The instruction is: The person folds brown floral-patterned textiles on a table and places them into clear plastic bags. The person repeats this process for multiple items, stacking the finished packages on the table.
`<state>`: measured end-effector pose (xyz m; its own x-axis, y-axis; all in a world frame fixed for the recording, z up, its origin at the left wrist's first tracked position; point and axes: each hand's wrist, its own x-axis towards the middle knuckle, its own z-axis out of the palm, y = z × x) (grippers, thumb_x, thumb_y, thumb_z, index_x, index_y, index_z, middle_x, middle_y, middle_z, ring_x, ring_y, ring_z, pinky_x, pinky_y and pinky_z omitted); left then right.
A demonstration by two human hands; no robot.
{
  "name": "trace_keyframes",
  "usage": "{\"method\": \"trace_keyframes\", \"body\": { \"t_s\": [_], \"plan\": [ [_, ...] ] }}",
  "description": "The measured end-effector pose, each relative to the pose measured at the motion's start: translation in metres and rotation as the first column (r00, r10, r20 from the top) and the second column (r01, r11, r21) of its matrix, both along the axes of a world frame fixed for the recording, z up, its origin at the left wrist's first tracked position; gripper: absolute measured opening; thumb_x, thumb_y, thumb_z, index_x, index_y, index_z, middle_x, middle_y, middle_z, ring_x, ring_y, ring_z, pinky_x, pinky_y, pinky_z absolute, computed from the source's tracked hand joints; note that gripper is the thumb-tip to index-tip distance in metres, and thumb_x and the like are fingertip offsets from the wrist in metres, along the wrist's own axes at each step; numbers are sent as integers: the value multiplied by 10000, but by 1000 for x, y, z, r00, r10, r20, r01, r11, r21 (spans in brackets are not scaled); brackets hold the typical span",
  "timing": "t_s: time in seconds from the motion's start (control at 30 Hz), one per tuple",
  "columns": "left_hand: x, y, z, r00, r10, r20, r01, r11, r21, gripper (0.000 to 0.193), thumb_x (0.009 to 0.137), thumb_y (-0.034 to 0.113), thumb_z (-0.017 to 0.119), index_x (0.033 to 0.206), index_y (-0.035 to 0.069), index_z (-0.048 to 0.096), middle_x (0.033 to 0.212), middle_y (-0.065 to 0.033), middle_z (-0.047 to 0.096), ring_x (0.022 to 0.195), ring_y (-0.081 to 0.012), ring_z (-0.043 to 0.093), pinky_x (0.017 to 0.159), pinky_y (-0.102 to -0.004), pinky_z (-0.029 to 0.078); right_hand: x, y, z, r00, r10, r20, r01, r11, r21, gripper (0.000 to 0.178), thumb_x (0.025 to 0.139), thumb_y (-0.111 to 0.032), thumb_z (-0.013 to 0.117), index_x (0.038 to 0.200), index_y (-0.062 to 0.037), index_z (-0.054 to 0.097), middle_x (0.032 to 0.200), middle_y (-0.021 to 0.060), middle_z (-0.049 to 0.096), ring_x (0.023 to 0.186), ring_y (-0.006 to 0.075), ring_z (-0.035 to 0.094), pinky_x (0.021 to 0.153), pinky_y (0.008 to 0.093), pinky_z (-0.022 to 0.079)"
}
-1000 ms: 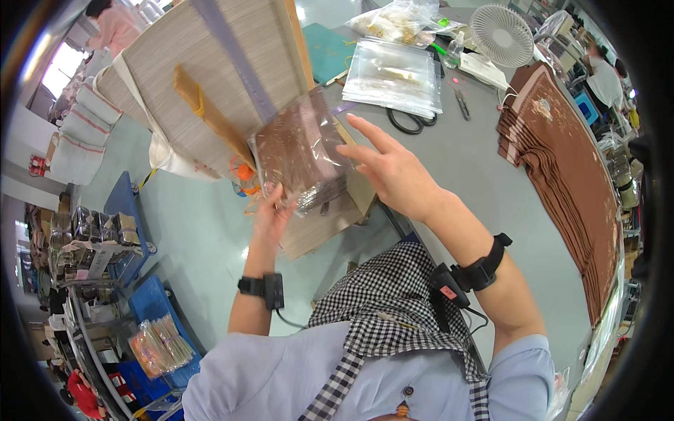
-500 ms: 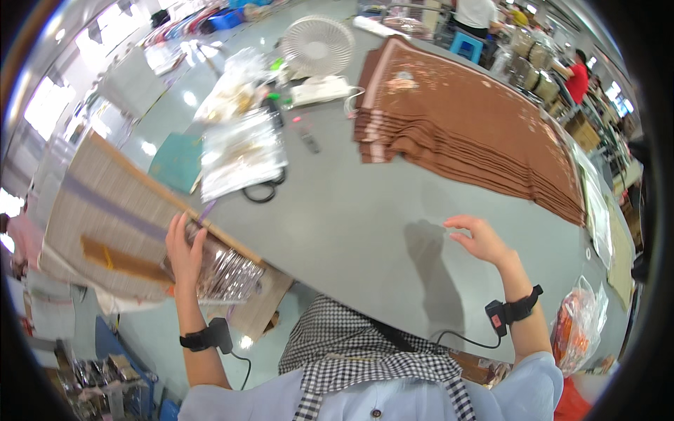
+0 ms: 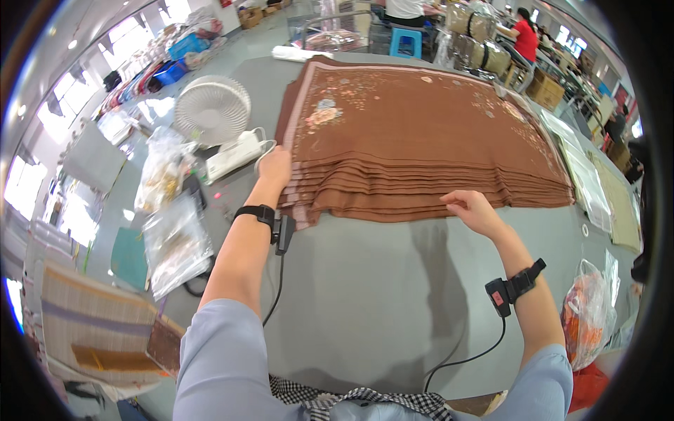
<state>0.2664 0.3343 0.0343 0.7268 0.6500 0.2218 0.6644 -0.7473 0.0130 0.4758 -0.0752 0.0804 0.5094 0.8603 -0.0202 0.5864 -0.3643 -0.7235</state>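
Observation:
A stack of brown fabric squares [image 3: 414, 119] with a pale pink border and printed flowers lies on the grey table, its front edges fanned in layers. My left hand [image 3: 275, 167] is at the stack's left edge, beside a white power strip. Its fingers are mostly hidden, so I cannot see whether they grip the cloth. At the stack's front edge, toward its right, my right hand [image 3: 476, 212] has loosely bent fingers with a gap to the thumb and nothing visible in them. Each wrist wears a black strap with a cabled box.
A white fan [image 3: 212, 112] stands behind the power strip [image 3: 235, 156]. Clear plastic bags [image 3: 177, 245] lie at left, near a slanted board [image 3: 98, 309] beside the table. An orange-filled bag [image 3: 586, 316] sits at right. People work around a blue stool [image 3: 406, 43] farther back.
My left hand has left the clear plastic packets on the slanted board and reached the fabric stack's left edge. My right hand is now at the stack's front edge. The view has turned left-to-right.

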Motion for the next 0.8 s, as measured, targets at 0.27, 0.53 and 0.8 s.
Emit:
{"method": "trace_keyframes", "body": {
  "t_s": [0.27, 0.53, 0.8],
  "plan": [
    [21, 13, 74, 465, 120, 877, 428, 837, -341, 173, 1032, 164, 381, 1098, 63, 504, 924, -69, 581, 692, -177, 662, 599, -307, 533, 27, 33, -32, 856, -290, 427, 112, 912, 395, 444, 848, -104, 684, 1273, -68, 562, 1245, 133, 577, 1096, 249, 577, 887, 347, 487],
    [-180, -23, 187, 658, -222, 720, 273, 961, 47, 160, 980, 23, 362, 915, -3, 505, 807, -59, 540, 683, -141, 582, 690, -307, 507, 34, 29, 9, 404, -452, 796, 225, 892, 392, 511, 782, -155, 704, 1268, -149, 547, 1258, 138, 557, 1154, 301, 540, 903, 397, 482],
    [-209, -227, 45, 886, -99, 453, 458, 333, -824, 204, 932, 53, 514, 1023, -70, 649, 1032, -110, 669, 929, -162, 635, 827, -279, 513, -125, 56, 90, 881, -56, 470, -148, 910, 386, 336, 836, 6, 480, 1145, -52, 600, 961, 190, 673, 898, 375, 637, 748, 459, 531]
  ]
}}
